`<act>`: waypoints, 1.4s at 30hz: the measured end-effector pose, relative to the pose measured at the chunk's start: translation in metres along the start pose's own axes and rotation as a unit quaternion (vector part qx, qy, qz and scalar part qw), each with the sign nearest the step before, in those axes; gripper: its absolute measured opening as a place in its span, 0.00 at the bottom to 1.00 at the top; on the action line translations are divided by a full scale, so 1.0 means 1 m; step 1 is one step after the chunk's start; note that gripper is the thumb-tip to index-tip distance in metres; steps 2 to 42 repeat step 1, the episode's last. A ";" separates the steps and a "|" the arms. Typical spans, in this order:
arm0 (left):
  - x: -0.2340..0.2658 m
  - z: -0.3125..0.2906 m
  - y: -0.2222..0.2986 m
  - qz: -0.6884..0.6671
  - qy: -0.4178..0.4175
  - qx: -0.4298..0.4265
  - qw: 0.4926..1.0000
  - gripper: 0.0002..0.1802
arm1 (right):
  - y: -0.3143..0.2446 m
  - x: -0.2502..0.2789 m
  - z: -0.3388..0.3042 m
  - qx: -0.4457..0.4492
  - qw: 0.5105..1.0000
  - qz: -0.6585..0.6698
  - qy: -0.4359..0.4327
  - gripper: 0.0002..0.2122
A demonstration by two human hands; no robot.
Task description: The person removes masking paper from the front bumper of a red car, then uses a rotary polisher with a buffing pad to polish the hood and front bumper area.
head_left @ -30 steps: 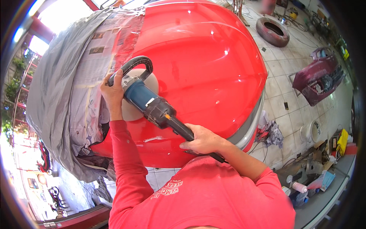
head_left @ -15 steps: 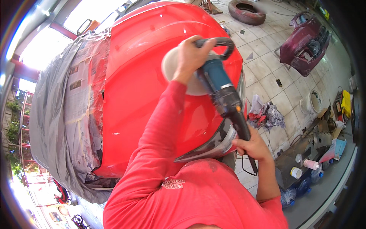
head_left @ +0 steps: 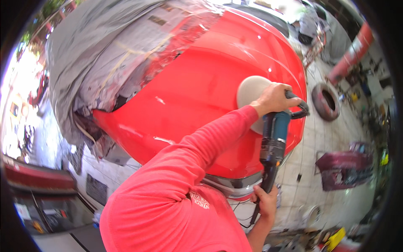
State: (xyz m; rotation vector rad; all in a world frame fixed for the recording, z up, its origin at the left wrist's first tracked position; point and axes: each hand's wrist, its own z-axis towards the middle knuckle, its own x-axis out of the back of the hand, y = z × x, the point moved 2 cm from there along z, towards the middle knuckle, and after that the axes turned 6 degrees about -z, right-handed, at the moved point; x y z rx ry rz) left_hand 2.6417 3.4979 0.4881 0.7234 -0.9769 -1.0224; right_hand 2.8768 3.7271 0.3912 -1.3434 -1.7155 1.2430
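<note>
A teal and black car polisher (head_left: pixel 275 132) lies across the glossy red car hood (head_left: pixel 189 105), towards its right edge. Its round whitish pad (head_left: pixel 251 93) rests against the paint, partly hidden by my forearm and hand. My left hand (head_left: pixel 273 99) is closed at the polisher's head, by the black loop handle (head_left: pixel 299 106), with the fingers partly out of sight. Lower down, my right hand (head_left: pixel 266 200) wraps round the rear grip, near the power cord. Small bright reflections show on the hood.
Grey sheeting (head_left: pixel 88 63) and masking paper (head_left: pixel 138 42) cover the car's left side. A tyre (head_left: pixel 325 102) and a maroon bumper (head_left: pixel 345 170) lie on the tiled floor at right. A white bucket (head_left: pixel 311 215) stands at lower right.
My view has swung round, so the car and floor items appear shifted. The polisher sits nearer the hood's right edge and points more upright. Both hands keep their hold.
</note>
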 end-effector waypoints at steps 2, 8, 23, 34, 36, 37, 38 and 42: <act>0.029 -0.006 -0.011 -0.002 0.033 0.013 0.999 0.29 | 0.006 -0.004 0.012 -0.002 0.999 -0.038 -0.037 0.10; 0.029 -0.006 -0.011 -0.002 0.033 0.013 0.999 0.29 | 0.006 -0.004 0.012 -0.002 0.999 -0.038 -0.037 0.10; 0.029 -0.006 -0.011 -0.002 0.033 0.013 0.999 0.29 | 0.006 -0.004 0.012 -0.002 0.999 -0.038 -0.037 0.10; 0.029 -0.006 -0.011 -0.002 0.033 0.013 0.999 0.29 | 0.006 -0.004 0.012 -0.002 0.999 -0.038 -0.037 0.10; 0.029 -0.006 -0.011 -0.002 0.033 0.013 0.999 0.29 | 0.006 -0.004 0.012 -0.002 0.999 -0.038 -0.037 0.10; 0.029 -0.006 -0.011 -0.002 0.033 0.013 0.999 0.29 | 0.006 -0.004 0.012 -0.002 0.999 -0.038 -0.037 0.10; 0.029 -0.006 -0.011 -0.002 0.033 0.013 0.999 0.29 | 0.006 -0.004 0.012 -0.002 0.999 -0.038 -0.037 0.10; 0.029 -0.006 -0.011 -0.002 0.033 0.013 0.999 0.29 | 0.006 -0.004 0.012 -0.002 0.999 -0.038 -0.037 0.10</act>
